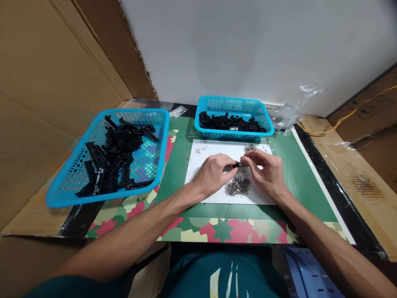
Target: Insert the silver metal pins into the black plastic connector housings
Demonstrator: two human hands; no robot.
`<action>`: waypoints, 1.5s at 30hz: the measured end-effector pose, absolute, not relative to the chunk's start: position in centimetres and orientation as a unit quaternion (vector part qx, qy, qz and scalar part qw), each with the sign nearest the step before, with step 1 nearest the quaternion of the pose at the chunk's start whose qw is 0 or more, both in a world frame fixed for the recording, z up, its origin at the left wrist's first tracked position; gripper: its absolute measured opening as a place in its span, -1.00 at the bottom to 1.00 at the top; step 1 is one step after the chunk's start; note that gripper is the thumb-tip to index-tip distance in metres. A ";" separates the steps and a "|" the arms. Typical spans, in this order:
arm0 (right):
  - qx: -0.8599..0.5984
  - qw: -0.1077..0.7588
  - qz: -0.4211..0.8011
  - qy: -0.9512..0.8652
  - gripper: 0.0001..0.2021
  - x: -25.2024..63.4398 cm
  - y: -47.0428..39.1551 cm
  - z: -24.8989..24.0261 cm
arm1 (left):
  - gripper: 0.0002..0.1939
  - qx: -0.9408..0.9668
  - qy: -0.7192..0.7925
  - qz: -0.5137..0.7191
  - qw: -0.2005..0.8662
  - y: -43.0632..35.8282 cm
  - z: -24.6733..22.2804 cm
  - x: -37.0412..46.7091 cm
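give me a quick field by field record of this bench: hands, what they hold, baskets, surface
left hand: left hand pinches a small black part over the white sheet
right hand: right hand meets the same part, holding a thin tool
loose bits: pile of small metal pieces on the sheet, below the hands
left basket: blue basket with long black parts, tilted
far basket: second blue basket with short black parts
surface: green mat
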State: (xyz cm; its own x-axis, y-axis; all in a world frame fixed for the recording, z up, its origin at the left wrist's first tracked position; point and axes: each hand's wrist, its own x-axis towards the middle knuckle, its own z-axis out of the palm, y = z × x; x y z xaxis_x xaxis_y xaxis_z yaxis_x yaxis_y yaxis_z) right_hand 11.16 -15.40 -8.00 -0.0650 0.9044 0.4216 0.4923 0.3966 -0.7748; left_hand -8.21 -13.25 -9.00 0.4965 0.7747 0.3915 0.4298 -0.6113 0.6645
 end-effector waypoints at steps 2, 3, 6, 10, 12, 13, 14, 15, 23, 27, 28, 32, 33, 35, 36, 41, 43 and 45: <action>-0.498 0.527 0.246 -0.643 -0.85 11.6 -15.1 -7.8 | -0.89 0.805 0.382 0.371 0.263 -13.1 -8.9 -8.2; -0.495 0.565 0.253 -0.610 -0.86 11.9 -14.8 -7.6 | -0.89 0.790 0.393 0.384 0.271 -13.0 -8.9 -8.2; -0.487 0.641 0.261 -0.533 -0.82 13.9 -13.7 -7.3 | -0.89 0.748 0.426 0.413 0.297 -12.8 -8.7 -8.3; -0.547 0.558 0.238 -0.577 -0.77 17.0 -12.3 -7.6 | -0.83 0.685 0.434 0.442 0.384 -12.7 -8.5 -8.3; -0.588 0.463 0.225 -0.624 -0.77 17.9 -12.0 -7.8 | -0.81 0.662 0.432 0.450 0.414 -12.7 -8.5 -8.2; -0.599 0.419 0.226 -0.644 -0.78 18.1 -11.9 -7.9 | -0.81 0.656 0.433 0.453 0.421 -12.7 -8.5 -8.2; -0.603 0.382 0.231 -0.661 -0.79 18.2 -11.8 -7.9 | -0.80 0.652 0.432 0.454 0.426 -12.7 -8.5 -8.3; -0.602 0.354 0.240 -0.674 -0.80 18.2 -11.8 -7.9 | -0.81 0.650 0.432 0.453 0.431 -12.7 -8.5 -8.3; -0.611 0.313 0.244 -0.685 -0.88 17.7 -11.7 -8.2 | -0.81 0.682 0.429 0.408 0.429 -12.9 -8.3 -8.3; -0.602 0.315 0.244 -0.692 -0.91 17.7 -11.6 -8.5 | -0.82 0.718 0.427 0.388 0.389 -13.3 -8.0 -8.1; -0.600 0.314 0.246 -0.694 -0.91 17.6 -11.6 -8.5 | -0.82 0.725 0.426 0.381 0.383 -13.4 -7.9 -8.1; -0.570 0.329 0.282 -0.697 -0.86 17.3 -11.8 -8.2 | -0.80 0.768 0.409 0.342 0.356 -13.8 -7.7 -8.1; -0.553 0.339 0.306 -0.697 -0.85 17.2 -11.9 -8.1 | -0.79 0.777 0.400 0.334 0.353 -13.9 -7.7 -8.1; -0.512 0.353 0.363 -0.694 -0.82 16.8 -12.1 -7.9 | -0.78 0.790 0.385 0.319 0.354 -14.0 -7.8 -8.2; -0.493 0.355 0.390 -0.692 -0.81 16.5 -12.3 -7.8 | -0.78 0.794 0.381 0.313 0.355 -14.0 -7.9 -8.2; -0.444 0.354 0.458 -0.684 -0.81 15.1 -13.1 -7.5 | -0.84 0.800 0.386 0.297 0.349 -14.2 -7.7 -8.1; -0.444 0.358 0.464 -0.678 -0.78 14.7 -13.3 -7.4 | -0.83 0.798 0.396 0.292 0.348 -14.3 -7.6 -8.1; -0.440 0.359 0.475 -0.672 -0.76 14.5 -13.4 -7.3 | -0.80 0.796 0.404 0.285 0.348 -14.3 -7.5 -8.1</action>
State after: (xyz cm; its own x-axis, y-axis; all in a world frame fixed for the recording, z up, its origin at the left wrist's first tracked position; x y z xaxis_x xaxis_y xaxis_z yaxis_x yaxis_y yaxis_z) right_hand 14.47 -13.36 -7.32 -0.3541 0.9330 0.0637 0.2503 0.1602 -0.9548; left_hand -8.11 -14.30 -7.45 0.5103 0.8424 0.1728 0.4446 -0.4305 0.7855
